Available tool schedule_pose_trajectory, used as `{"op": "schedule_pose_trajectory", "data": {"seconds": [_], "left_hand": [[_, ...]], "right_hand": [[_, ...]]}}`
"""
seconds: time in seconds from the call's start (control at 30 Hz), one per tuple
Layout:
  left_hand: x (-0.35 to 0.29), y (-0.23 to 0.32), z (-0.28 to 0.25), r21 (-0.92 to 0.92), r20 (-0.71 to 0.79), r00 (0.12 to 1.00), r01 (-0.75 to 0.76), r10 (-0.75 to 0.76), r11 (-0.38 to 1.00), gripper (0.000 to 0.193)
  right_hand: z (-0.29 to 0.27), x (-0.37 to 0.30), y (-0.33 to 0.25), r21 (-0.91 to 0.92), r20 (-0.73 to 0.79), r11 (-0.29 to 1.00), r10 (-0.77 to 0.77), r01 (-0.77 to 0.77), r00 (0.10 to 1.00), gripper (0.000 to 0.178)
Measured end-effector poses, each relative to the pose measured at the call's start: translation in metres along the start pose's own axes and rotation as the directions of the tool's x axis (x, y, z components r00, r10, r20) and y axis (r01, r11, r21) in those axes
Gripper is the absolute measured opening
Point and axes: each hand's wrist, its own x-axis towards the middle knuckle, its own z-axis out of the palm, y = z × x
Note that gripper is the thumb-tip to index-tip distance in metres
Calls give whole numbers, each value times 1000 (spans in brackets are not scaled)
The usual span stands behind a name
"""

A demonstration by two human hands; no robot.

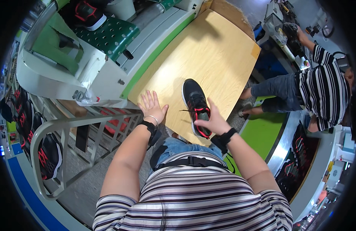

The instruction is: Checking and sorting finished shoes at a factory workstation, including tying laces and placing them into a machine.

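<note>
A black sneaker (194,92) with red trim and a white sole edge rests on a light wooden tabletop (185,50), toe pointing away from me. My right hand (216,121) grips it at the ankle opening, thumb over the collar and fingers along its right side. A dark lace end sticks out to the shoe's left. My left hand (153,109) is spread out at the tabletop's near left edge, palm down and apart from the shoe, holding nothing.
Left of the tabletop stands a white and green machine with a perforated green belt (116,36) carrying another sneaker (87,15). A metal rack (51,127) holds several shoes at left. A co-worker (320,84) in a striped shirt works at right, beside more shoes (295,165).
</note>
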Motion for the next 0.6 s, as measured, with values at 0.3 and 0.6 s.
{"op": "schedule_pose_trajectory", "data": {"seconds": [0.3,0.6], "left_hand": [[7,-6,10,-31,-8,1000,-30,29,999,101],[4,0,5,-66,-22,1000,-4,2,998,103]], "right_hand": [[-49,-16,16,710,74,644,332,-284,940,73],[-41,-45,45,0,-454,1000,-3,4,891,76]]}}
